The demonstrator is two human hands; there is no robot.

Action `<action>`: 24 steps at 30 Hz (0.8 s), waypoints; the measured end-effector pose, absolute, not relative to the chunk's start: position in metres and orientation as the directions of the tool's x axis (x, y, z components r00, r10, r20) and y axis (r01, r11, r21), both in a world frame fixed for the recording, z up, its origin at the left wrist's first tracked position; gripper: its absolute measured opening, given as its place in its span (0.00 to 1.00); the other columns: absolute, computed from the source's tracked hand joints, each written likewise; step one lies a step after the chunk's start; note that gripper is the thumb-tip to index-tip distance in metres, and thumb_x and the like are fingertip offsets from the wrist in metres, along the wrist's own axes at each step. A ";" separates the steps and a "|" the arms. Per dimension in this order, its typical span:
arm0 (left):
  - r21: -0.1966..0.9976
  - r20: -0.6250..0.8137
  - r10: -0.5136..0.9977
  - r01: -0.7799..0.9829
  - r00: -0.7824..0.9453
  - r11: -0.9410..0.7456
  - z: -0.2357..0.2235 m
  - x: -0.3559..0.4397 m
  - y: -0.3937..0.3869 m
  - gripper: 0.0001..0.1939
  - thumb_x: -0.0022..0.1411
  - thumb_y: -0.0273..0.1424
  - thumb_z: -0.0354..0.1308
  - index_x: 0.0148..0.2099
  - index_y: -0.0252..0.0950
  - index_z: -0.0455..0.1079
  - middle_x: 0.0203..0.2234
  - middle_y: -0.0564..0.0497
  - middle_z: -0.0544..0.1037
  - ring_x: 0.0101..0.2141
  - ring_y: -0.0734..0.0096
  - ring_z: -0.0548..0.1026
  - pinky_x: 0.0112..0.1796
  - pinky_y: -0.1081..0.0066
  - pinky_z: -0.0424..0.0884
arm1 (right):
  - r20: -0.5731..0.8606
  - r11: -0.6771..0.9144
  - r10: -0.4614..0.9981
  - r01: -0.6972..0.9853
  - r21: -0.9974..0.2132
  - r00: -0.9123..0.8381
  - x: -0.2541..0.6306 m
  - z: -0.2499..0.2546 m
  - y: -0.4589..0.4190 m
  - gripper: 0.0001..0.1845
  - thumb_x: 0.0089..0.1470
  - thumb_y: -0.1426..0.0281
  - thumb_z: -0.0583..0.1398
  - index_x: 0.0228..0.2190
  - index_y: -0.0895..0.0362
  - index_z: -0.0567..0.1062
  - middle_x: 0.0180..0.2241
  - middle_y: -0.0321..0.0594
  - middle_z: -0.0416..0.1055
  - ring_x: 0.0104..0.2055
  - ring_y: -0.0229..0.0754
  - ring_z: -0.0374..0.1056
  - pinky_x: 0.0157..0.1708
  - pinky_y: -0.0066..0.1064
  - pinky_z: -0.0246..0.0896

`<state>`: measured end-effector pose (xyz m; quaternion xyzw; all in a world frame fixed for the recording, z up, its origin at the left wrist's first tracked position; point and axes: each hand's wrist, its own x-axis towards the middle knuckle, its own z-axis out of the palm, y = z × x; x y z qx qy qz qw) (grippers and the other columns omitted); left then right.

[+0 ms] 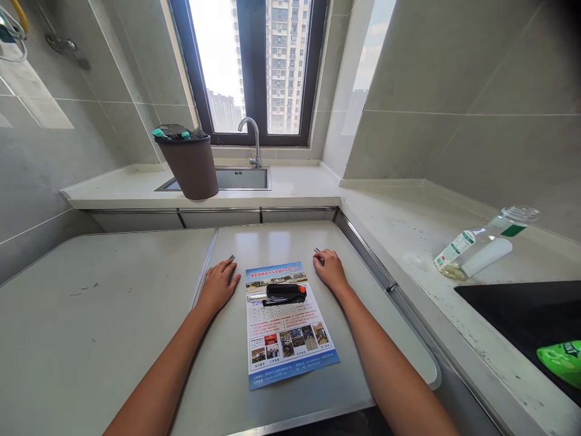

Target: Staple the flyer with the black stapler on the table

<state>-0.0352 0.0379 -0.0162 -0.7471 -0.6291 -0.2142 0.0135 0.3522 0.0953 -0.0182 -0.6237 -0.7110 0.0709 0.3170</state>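
Note:
A black stapler [285,293] with an orange-red end lies across a printed flyer [290,372] on the white table. From its left end sticks out a thin silvery part. My left hand [219,284] rests on the table left of the flyer, fingers stretched and thumb apart. At its fingertips is a small grey metal piece [232,258], too small to make out fully. To the right of the flyer, my right hand [332,270] has its fingers curled around a short, thin metal strip [317,250]. Neither hand touches the stapler.
A brown bin [193,169] with a dark liner stands at the front of the sink [245,178], near the faucet [256,142]. On the right counter, a clear bottle [481,242] appears tilted. Beside it are a black surface [521,315] and a green packet [563,362].

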 end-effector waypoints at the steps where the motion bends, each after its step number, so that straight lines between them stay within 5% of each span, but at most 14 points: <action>1: 0.257 0.352 0.928 0.940 0.124 -0.223 -0.014 -0.036 0.038 0.17 0.70 0.36 0.51 0.56 0.39 0.73 0.57 0.41 0.75 0.57 0.49 0.72 0.57 0.51 0.64 | 0.358 0.218 0.933 0.842 -0.493 -0.032 0.352 -0.019 0.096 0.10 0.61 0.70 0.58 0.39 0.54 0.80 0.42 0.44 0.75 0.49 0.49 0.66 0.50 0.38 0.60; 9: 0.276 0.380 0.914 0.927 0.139 -0.256 -0.009 -0.036 0.037 0.10 0.68 0.29 0.51 0.46 0.39 0.73 0.40 0.44 0.78 0.43 0.54 0.75 0.46 0.57 0.71 | 0.369 0.231 0.929 0.842 -0.488 -0.041 0.353 -0.021 0.096 0.12 0.59 0.71 0.60 0.44 0.54 0.80 0.49 0.45 0.74 0.52 0.52 0.65 0.52 0.42 0.61; 18: 0.352 0.340 0.940 0.926 0.012 -0.139 -0.028 -0.039 0.046 0.14 0.66 0.25 0.52 0.51 0.35 0.73 0.46 0.38 0.74 0.45 0.52 0.76 0.48 0.55 0.73 | 0.589 0.498 0.799 0.680 -0.538 -0.119 0.337 0.012 0.070 0.09 0.63 0.70 0.58 0.39 0.53 0.80 0.40 0.44 0.74 0.48 0.50 0.67 0.52 0.44 0.64; 24: 0.424 0.343 0.938 0.882 0.055 -0.207 -0.026 -0.040 0.041 0.16 0.63 0.24 0.52 0.52 0.35 0.72 0.42 0.42 0.77 0.44 0.54 0.76 0.49 0.55 0.72 | 0.563 0.704 0.703 0.315 -0.637 -0.434 0.312 0.035 0.040 0.11 0.65 0.62 0.60 0.45 0.51 0.79 0.44 0.44 0.73 0.47 0.47 0.70 0.50 0.42 0.67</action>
